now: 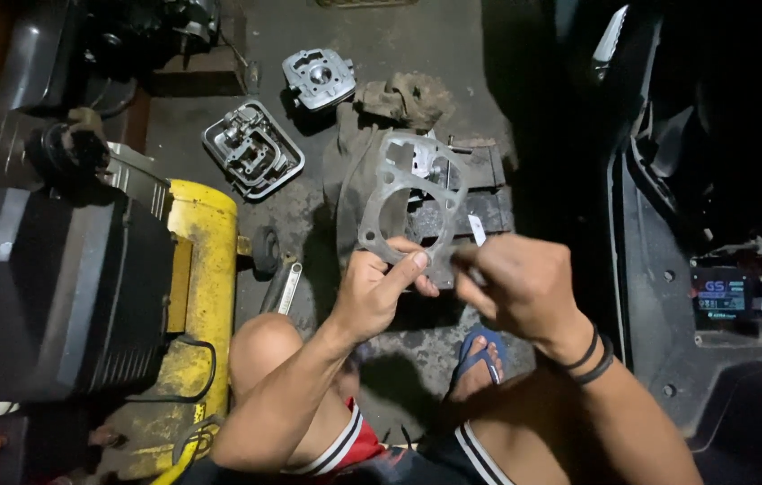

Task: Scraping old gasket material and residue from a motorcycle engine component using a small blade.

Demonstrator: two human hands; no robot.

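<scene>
My left hand [379,292] pinches the lower edge of a thin grey metal gasket [403,180] with a large round hole and several small ones, holding it upright in front of me. My right hand [517,283] is closed around a small flat blade [477,229] whose tip points up beside the gasket's lower right edge. Black bands circle my right wrist. Both hands hover over a concrete floor between my knees.
On the floor lie a cylinder head [319,78], a valve cover part [252,148], a dirty rag [406,97], metal blocks [475,193] and a wrench [283,287]. A yellow machine [197,269] stands at left, dark motorcycle bodywork [713,269] at right. My foot wears a blue sandal [478,359].
</scene>
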